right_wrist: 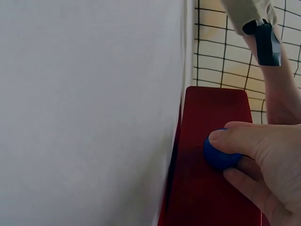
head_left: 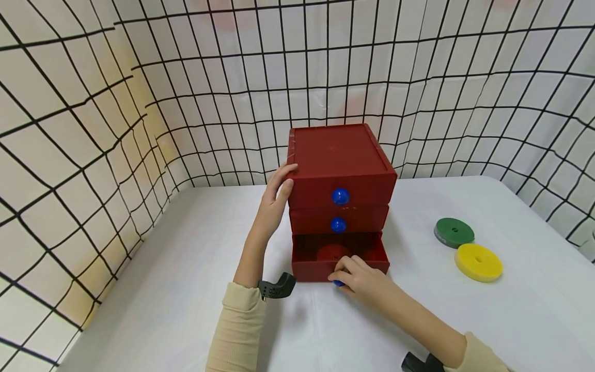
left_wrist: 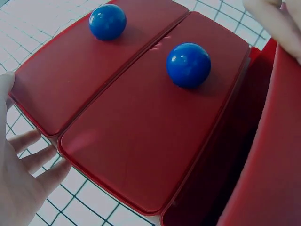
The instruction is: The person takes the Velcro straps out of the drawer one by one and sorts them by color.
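A dark red cabinet (head_left: 341, 155) with three stacked drawers stands on the table. Its bottom drawer (head_left: 307, 270) is pulled out, and inside lies a red disc (head_left: 332, 252), partly hidden. My right hand (head_left: 364, 281) pinches that drawer's blue knob (right_wrist: 218, 155) between thumb and fingers. Against the cabinet's left side rests my left hand (head_left: 274, 199), fingers extended, thumb at the front edge. In the left wrist view, the fingers (left_wrist: 37, 162) spread along the cabinet's side. The upper two drawers, each with a blue knob (head_left: 341, 196), are closed.
Right of the cabinet, a green disc (head_left: 454, 232) and a yellow disc (head_left: 479, 262) lie on the white-covered table (head_left: 186, 289), close together. White walls with a black grid (head_left: 260, 93) surround the table at the back and sides.
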Motion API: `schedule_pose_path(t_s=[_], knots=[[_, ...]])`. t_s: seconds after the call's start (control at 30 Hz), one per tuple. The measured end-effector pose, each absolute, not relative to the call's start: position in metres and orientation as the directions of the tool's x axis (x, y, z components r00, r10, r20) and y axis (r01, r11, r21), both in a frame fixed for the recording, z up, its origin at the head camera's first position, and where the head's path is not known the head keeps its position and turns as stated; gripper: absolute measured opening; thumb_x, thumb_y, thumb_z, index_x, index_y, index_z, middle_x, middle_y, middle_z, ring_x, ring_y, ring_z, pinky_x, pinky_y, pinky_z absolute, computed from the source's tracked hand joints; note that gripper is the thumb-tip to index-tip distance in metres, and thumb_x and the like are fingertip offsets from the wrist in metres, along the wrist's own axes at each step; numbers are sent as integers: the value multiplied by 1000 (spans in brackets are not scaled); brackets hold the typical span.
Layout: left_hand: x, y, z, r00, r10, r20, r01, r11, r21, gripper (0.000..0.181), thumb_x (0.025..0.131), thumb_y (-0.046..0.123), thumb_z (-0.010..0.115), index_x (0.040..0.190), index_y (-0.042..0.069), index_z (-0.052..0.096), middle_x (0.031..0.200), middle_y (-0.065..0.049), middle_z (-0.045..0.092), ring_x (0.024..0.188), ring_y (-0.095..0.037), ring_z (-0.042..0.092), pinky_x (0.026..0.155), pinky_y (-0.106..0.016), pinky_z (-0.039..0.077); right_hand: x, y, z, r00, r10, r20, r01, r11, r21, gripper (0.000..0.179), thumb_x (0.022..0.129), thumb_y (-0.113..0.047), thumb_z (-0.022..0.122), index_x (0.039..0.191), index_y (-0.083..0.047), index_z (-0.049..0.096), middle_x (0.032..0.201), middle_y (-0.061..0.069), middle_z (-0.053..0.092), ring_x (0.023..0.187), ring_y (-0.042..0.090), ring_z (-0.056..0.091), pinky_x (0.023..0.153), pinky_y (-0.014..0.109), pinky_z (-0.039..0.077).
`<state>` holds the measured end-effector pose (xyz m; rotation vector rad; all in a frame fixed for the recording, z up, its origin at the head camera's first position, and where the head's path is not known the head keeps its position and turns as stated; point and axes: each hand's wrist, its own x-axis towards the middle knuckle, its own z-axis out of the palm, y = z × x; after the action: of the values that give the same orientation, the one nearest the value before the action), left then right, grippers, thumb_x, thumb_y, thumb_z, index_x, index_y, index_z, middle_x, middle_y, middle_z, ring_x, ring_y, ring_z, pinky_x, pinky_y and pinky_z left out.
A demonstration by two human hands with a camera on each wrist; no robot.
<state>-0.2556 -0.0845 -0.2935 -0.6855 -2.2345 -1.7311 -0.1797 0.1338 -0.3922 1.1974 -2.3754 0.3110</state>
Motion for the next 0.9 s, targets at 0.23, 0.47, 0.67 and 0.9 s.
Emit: schedule_pose_path(t_s=[0.23,0.47,0.67,0.9], knots=[[-255,-84,-293,-861,223,458,499,186,847,37,98,19,36,135,14,40,150,-5,21,138,-20,21,107,-50,27,-169,135,-389,-551,-704,449,-790,613,-10,29,67,-14,79,94,-16,69,91,-4,54,83,10,50,67,16,51],[-255,-84,-293,-857,225,464,505,185,843,37,98,19,36,134,15,40,150,-5,21,139,-19,20,108,-50,25,-159,136,-387,-576,-714,397,-783,622,-17,30,69,-16,78,97,-17,68,94,-3,55,87,11,52,69,19,53],[-255,-85,-293,-852,234,468,510,175,842,36,99,19,35,135,16,40,150,-3,21,139,-16,18,108,-50,25,-150,137,-384,-595,-716,365,-777,629,-32,32,69,-17,78,99,-17,67,95,-3,55,87,11,52,69,18,52],[-254,-85,-293,-850,234,472,514,172,841,36,99,18,35,135,15,40,150,-4,21,139,-17,18,108,-50,25,-141,138,-384,-603,-724,336,-776,630,-35,35,68,-18,79,100,-19,67,95,-4,55,87,9,52,69,18,53]])
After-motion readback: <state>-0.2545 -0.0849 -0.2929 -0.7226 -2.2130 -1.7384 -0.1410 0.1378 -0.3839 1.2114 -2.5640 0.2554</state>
